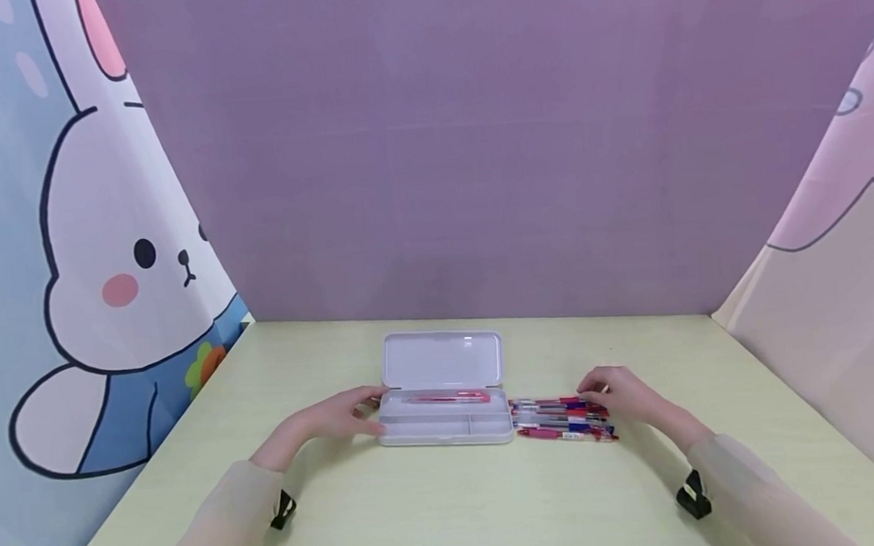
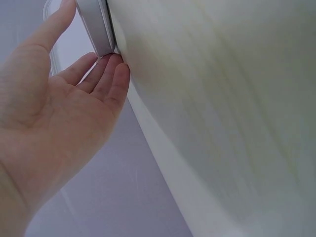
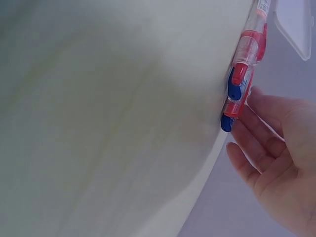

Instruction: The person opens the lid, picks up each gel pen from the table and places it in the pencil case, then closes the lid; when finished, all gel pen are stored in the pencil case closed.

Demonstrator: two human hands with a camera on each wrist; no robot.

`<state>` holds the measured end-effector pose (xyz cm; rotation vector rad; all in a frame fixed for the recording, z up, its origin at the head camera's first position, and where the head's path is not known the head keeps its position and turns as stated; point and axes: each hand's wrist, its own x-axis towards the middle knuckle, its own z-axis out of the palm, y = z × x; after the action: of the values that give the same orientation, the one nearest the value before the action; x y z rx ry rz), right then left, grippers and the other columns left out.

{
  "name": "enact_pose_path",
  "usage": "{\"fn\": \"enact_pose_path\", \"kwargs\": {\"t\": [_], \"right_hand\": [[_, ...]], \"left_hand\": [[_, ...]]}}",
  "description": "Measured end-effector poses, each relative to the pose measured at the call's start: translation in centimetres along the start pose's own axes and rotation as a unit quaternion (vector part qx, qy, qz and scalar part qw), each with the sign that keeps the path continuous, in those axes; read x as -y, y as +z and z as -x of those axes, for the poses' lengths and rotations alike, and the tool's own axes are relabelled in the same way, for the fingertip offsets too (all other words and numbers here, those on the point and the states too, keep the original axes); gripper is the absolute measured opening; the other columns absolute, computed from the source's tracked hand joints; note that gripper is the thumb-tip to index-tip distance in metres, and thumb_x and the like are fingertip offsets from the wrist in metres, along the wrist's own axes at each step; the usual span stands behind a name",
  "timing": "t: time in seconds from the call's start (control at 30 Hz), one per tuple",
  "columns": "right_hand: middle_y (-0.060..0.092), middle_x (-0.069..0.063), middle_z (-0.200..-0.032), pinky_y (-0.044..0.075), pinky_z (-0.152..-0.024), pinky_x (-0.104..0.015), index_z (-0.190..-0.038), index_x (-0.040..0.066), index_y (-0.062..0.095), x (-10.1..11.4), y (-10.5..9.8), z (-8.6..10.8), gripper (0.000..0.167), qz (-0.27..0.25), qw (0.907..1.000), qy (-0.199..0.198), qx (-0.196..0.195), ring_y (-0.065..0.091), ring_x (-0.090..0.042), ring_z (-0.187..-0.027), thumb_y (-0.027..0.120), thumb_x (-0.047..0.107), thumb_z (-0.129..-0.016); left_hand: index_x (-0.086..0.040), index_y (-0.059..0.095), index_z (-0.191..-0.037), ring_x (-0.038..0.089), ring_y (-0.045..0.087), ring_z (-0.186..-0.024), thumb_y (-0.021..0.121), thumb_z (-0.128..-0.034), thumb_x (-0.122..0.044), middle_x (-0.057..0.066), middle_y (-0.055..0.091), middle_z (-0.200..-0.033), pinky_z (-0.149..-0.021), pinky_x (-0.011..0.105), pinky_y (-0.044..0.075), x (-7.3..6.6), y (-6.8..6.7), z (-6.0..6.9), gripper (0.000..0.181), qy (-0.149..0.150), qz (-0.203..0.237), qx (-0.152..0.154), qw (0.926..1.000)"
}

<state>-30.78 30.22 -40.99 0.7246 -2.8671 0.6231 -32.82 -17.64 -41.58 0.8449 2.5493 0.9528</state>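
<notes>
A white pencil case lies with its lid raised at the back. One red-and-clear pen rests in its rear compartment; the front compartments hold nothing. My left hand holds the case's left end, thumb at the front corner and fingers at the back, as the left wrist view shows on the case edge. Right of the case lie several pens with red, blue and pink parts. At the farthest of them, my right hand pinches the end of a red pen, its fingertips partly hidden.
The pale yellow table stretches around the case and pens. A purple backdrop stands behind it, with printed curtains at both sides. Black straps hang below both wrists.
</notes>
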Motion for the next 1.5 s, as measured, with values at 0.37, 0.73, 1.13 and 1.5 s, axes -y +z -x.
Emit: {"fn": "enact_pose_path", "kwargs": {"t": [0.37,0.73,1.13,1.5], "right_hand": [[0.064,-0.002,-0.084,0.052,-0.07,-0.032,-0.09,0.004,0.071,-0.3,0.6,-0.1,0.009,0.033,0.9993,0.009,-0.012,0.06,-0.016,-0.077,0.067,0.009,-0.085],[0.062,-0.002,-0.082,0.049,-0.063,-0.026,-0.087,0.003,0.067,-0.2,0.5,-0.1,0.004,0.035,0.9988,0.034,-0.001,0.056,-0.012,-0.073,0.067,0.005,-0.084],[0.066,-0.003,-0.083,0.052,-0.067,-0.029,-0.09,0.003,0.068,-0.4,0.1,0.1,0.008,0.023,0.9997,-0.001,-0.005,0.061,-0.016,-0.076,0.069,0.004,-0.082],[0.066,0.0,-0.083,0.047,-0.061,-0.021,-0.092,0.004,0.07,-0.4,-0.7,0.4,0.01,-0.015,0.9999,-0.008,0.0,0.054,-0.006,-0.072,0.069,0.009,-0.083]], "left_hand": [[-0.004,0.036,-0.143,0.033,0.045,-0.123,0.068,-0.0853,-0.032,0.018,0.044,-0.14,-0.102,0.047,0.042,0.1,0.0,0.0,0.071,-0.007,-0.001,-0.001,1.0],[-0.003,0.036,-0.142,0.034,0.045,-0.123,0.069,-0.085,-0.031,0.019,0.043,-0.14,-0.102,0.048,0.042,0.2,0.0,0.0,0.072,-0.008,0.003,0.001,1.0],[-0.002,0.036,-0.142,0.034,0.045,-0.123,0.069,-0.0851,-0.03,0.019,0.043,-0.139,-0.101,0.048,0.042,0.0,0.0,-0.1,0.071,-0.006,0.001,-0.001,1.0],[-0.001,0.036,-0.142,0.034,0.046,-0.122,0.069,-0.0854,-0.029,0.019,0.043,-0.139,-0.101,0.048,0.042,0.1,0.0,-0.2,0.071,0.001,0.002,0.0,1.0]]}}
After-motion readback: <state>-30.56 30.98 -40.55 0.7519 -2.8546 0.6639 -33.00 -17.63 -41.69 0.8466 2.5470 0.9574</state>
